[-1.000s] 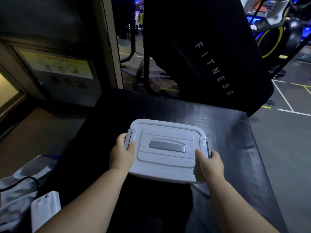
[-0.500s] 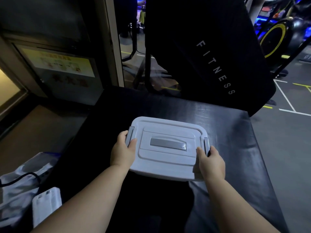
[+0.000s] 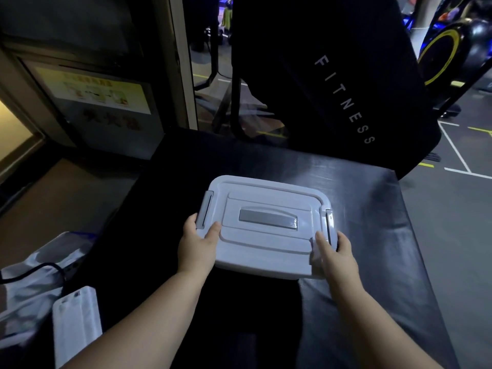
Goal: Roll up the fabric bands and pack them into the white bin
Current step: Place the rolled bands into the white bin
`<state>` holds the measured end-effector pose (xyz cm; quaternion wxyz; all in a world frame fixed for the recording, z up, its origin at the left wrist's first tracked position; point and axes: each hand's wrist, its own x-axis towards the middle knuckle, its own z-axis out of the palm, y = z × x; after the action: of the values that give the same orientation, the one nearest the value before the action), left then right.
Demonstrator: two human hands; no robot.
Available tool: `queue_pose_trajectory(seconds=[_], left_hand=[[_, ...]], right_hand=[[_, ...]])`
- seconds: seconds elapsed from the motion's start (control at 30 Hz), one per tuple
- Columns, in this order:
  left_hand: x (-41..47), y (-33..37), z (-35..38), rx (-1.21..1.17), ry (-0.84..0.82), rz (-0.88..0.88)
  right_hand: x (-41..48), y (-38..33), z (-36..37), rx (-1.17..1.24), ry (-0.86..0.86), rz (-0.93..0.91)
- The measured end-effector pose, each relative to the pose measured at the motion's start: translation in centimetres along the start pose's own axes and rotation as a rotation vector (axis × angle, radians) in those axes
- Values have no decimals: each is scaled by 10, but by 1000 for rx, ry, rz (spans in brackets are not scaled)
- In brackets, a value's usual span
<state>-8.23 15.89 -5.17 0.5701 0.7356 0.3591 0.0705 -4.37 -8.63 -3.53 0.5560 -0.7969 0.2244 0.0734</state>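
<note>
The white bin (image 3: 266,243) lies on the black padded bench (image 3: 372,222), its lid closed, with a grey handle in the lid's middle and a grey latch at each end. My left hand (image 3: 198,242) grips the bin's near left corner, thumb on the lid beside the left latch. My right hand (image 3: 334,255) grips the near right corner, thumb on the lid and fingers round the side by the right latch. No fabric band is in view; the bin's inside is hidden by the lid.
A white power bank (image 3: 77,326) with a black cable lies on pale fabric (image 3: 32,283) at the lower left. A black panel marked FITNESS (image 3: 332,75) stands behind the bench. The grey floor (image 3: 452,235) drops off past the bench's right edge.
Both hands keep the same hold on the bin's ends. The bin sits a little higher and further from me in the picture than a second ago.
</note>
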Motion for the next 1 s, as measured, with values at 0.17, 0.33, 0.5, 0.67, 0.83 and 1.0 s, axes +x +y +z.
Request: queue_pose_trajectory(seconds=[0.17,0.33,0.5,0.67,0.83,1.0], left_hand=[[21,11,11,3,-24,58],[58,28,34,-17,-22,70],[97,54,59,-44,-6,80],[137,70,78,-20,9,83],[166,79,92,-11,27,109],[176,80,97,-20,37,115]], right_hand=[[5,-1,8,29,96,-94],[53,-16,20,-15,125,-130],[104,-47,33,-16,102,-151],[145,-70,46,-56,91,-186],[180,-82,58,-84,103,-184],[193,-81,61,-89,117,-174]])
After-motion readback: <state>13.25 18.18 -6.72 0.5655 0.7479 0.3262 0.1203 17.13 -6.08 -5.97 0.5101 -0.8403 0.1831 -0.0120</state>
